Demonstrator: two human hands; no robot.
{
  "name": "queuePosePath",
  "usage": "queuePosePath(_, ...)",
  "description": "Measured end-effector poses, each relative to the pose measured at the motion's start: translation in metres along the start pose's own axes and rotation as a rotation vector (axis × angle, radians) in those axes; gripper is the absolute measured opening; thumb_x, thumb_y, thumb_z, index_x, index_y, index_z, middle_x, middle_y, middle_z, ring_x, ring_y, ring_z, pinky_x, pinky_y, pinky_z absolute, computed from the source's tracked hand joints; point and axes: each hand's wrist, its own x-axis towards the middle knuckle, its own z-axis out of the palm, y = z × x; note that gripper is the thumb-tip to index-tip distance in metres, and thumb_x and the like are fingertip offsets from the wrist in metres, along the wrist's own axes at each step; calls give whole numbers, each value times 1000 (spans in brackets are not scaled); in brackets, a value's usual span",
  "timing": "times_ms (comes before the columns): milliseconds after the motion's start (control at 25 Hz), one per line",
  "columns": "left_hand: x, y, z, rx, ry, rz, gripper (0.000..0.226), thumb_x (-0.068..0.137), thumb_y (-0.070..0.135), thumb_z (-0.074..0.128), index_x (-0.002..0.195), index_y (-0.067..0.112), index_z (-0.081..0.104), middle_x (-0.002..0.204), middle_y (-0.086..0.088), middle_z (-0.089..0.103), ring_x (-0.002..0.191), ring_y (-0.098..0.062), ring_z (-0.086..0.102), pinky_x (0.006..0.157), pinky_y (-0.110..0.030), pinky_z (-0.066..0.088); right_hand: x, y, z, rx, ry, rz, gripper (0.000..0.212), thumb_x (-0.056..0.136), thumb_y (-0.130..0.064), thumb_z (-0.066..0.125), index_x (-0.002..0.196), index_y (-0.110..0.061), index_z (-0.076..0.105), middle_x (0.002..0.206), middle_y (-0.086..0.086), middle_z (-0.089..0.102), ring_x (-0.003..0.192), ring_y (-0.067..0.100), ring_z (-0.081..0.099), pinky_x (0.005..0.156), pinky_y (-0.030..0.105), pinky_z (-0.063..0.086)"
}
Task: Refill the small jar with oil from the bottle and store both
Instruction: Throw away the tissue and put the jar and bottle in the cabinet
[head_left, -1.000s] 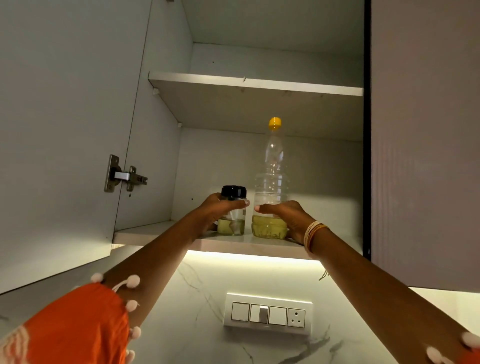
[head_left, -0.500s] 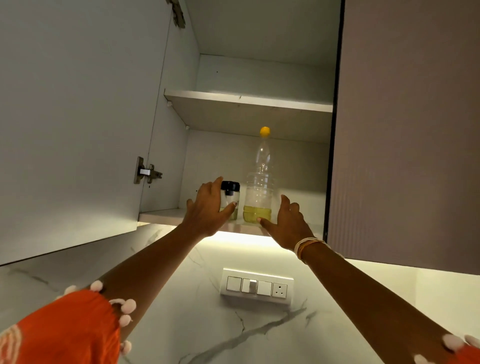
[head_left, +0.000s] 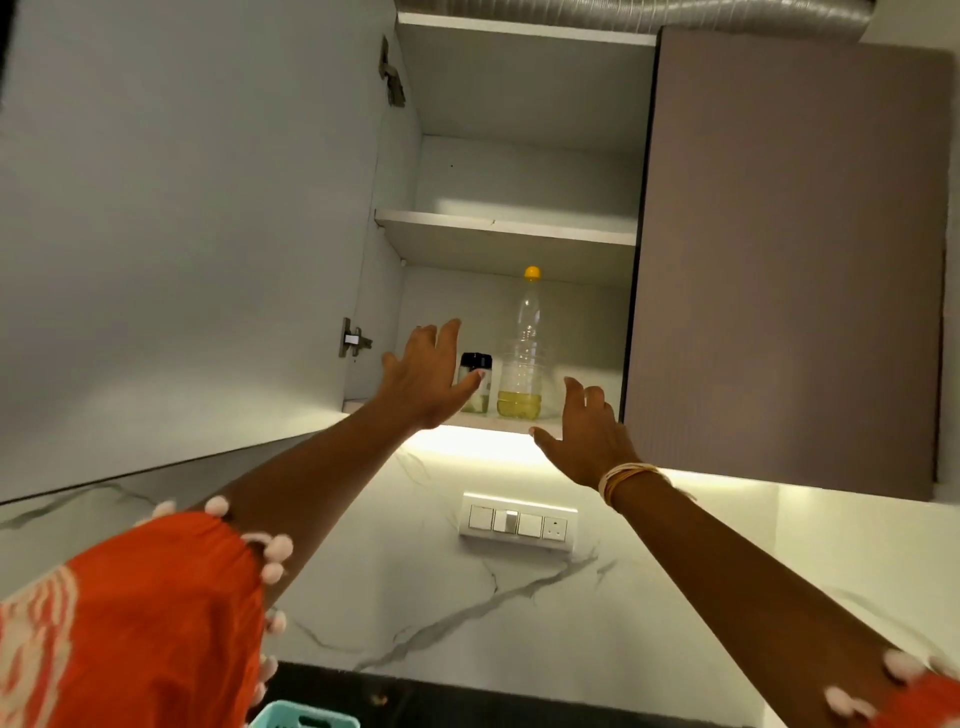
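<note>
A small glass jar (head_left: 479, 384) with a black lid stands on the lower shelf (head_left: 498, 422) of the open wall cupboard. Right beside it stands a tall clear plastic bottle (head_left: 522, 358) with a yellow cap and a little yellow oil at the bottom. My left hand (head_left: 426, 379) is open in front of the jar's left side, fingers spread, holding nothing. My right hand (head_left: 584, 431) is open below and to the right of the bottle, apart from it.
The cupboard door (head_left: 182, 234) hangs open on the left with its hinge (head_left: 354, 339) showing. A closed brown door (head_left: 789, 260) is on the right. An upper shelf (head_left: 506, 228) sits above. A switch plate (head_left: 518, 522) is on the marble wall. A teal basket (head_left: 304, 717) shows at the bottom edge.
Both hands have let go of the jar and the bottle and drawn back from the shelf with fingers spread. The view has pulled back from the cupboard.
</note>
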Motion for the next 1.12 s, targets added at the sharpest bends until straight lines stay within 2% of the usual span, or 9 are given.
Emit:
queuePosePath(200,-42,21,-69,-24,18,28,72,92,52,47,148,14,20,150,-19,32,140,-34,29,107,-65,25,-65,-58,-50,117,61,73,79,86,-47,58,145,-9,22,138,21,37,120,40,47,95,52,47)
queuePosePath(320,-73,34,-120,118,25,193,71,91,49,50,147,15,23,148,-17,35,137,-32,33,106,-60,26,-108,-98,-74,146,46,88,77,87,-45,59,144,-9,24,138,20,37,122,39,47,96,51,46)
queuePosePath(440,-98,32,-180,373,-9,420,69,91,44,52,147,16,23,150,-17,33,140,-33,30,108,-64,24,-139,-145,-101,147,44,55,76,86,-46,60,143,-9,25,138,19,38,122,38,46,96,52,46)
queuePosePath(560,-110,23,-231,473,25,512,61,91,39,51,144,16,29,150,-17,35,140,-33,31,109,-66,22,-154,-186,-126,186,73,10,76,85,-47,60,143,-11,26,137,18,39,121,37,47,96,52,46)
queuePosePath(760,-127,-20,-293,686,87,550,56,92,39,47,141,14,34,147,-18,38,138,-33,36,108,-67,22,-163,-253,-142,245,54,-112,76,87,-48,57,145,-11,24,142,18,37,126,36,45,99,48,46)
queuePosePath(960,-144,-76,-327,774,65,522,54,94,40,43,141,14,36,154,-17,29,145,-32,24,110,-67,19,-170,-320,-133,393,-20,-207,75,89,-50,54,146,-12,23,147,17,33,131,35,42,105,45,41)
queuePosePath(1120,-166,-117,-334,854,-60,523,59,95,42,40,148,19,26,161,-12,10,149,-31,9,112,-64,19,-166,-369,-116,502,-96,-134,69,86,-49,60,138,-14,30,135,13,41,115,37,55,93,45,50)
